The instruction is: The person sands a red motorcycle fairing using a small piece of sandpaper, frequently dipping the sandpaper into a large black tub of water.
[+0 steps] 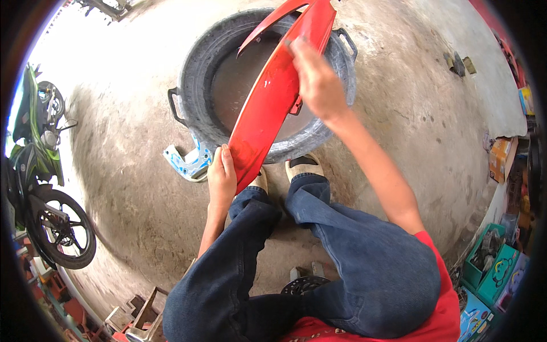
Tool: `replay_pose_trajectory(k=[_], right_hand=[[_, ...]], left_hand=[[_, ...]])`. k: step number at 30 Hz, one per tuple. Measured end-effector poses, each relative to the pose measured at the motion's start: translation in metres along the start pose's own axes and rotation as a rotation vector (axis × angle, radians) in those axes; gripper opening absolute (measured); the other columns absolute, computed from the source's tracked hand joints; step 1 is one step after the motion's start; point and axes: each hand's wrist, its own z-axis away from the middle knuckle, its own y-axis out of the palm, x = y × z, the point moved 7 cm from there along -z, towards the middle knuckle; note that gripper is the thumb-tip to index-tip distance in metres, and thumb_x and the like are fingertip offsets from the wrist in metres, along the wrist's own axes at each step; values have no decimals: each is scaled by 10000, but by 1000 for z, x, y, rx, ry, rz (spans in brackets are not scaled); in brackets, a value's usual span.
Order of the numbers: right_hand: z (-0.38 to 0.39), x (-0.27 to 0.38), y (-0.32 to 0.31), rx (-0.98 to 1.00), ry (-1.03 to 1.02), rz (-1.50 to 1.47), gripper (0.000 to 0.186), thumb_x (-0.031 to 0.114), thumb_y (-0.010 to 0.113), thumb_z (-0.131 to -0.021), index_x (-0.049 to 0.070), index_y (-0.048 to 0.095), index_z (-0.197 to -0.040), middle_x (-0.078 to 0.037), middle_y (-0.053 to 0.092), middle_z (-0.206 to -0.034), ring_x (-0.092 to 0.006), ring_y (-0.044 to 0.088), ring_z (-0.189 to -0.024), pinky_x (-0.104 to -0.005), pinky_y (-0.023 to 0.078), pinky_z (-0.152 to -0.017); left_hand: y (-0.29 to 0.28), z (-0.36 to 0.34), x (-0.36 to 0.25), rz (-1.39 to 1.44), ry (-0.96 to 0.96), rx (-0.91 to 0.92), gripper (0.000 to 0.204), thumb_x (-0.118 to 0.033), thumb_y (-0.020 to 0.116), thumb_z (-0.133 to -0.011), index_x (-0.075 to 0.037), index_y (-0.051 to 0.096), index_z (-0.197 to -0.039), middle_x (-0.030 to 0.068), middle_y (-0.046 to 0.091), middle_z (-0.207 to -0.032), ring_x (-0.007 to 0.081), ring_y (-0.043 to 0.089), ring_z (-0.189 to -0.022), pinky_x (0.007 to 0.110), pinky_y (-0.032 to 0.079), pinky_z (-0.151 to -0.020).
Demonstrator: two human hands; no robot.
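A long red plastic motorcycle body panel (266, 105), glossy and wet-looking, slants over a black tub (196, 74) with murky grey water in it. My left hand (222, 175) grips the panel's near lower end, thumb on top and fingers out of sight beneath. On the upper part of the panel lies my right hand (320, 82), blurred by motion, its fingers drawn together and pressed to the red surface. Something small and dark shows at those fingertips, too smeared to name. The panel's far end forks into a narrow curved strip and runs out at the top edge.
A blue and white plastic piece (191, 159) lies on the concrete floor against the tub's near left side. At the left stands a green and black motorcycle (43, 171). Green boxes (490, 259) with parts line the right. My feet are close to the tub.
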Motion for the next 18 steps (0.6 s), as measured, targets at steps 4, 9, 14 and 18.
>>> replay_pose_trajectory(k=[4,9,14,18], right_hand=[[69,67,35,319,-249,118,459,175,508,-1038,-41,594,-1434,-191,615,-1486,-348,581,-1393,-487,457,-1169],[38,33,32,361,-303,136,481,153,513,-994,-26,599,-1431,-207,616,-1476,-295,584,-1398,-460,462,-1174],[48,77,47,380,-396,125,497,163,519,-983,-29,592,-1436,-227,613,-1470,-329,563,-1415,-477,420,-1209],[82,89,38,510,-464,39,493,145,513,-974,-33,601,-1425,-240,607,-1472,-337,557,-1419,-477,416,-1211]], left_hand=[[2,4,7,-17,-36,16,354,-263,417,-1154,20,598,-1042,254,599,-820,451,593,-751,483,460,-686],[6,0,-1,-27,-19,8,362,-269,418,-1152,27,599,-1047,279,613,-840,487,596,-766,490,466,-686],[-17,3,2,-50,-63,8,357,-277,418,-1153,14,601,-1056,297,620,-850,495,617,-778,496,462,-662],[14,2,7,9,-45,52,354,-285,428,-1151,9,602,-1059,296,614,-839,497,617,-773,496,460,-651]])
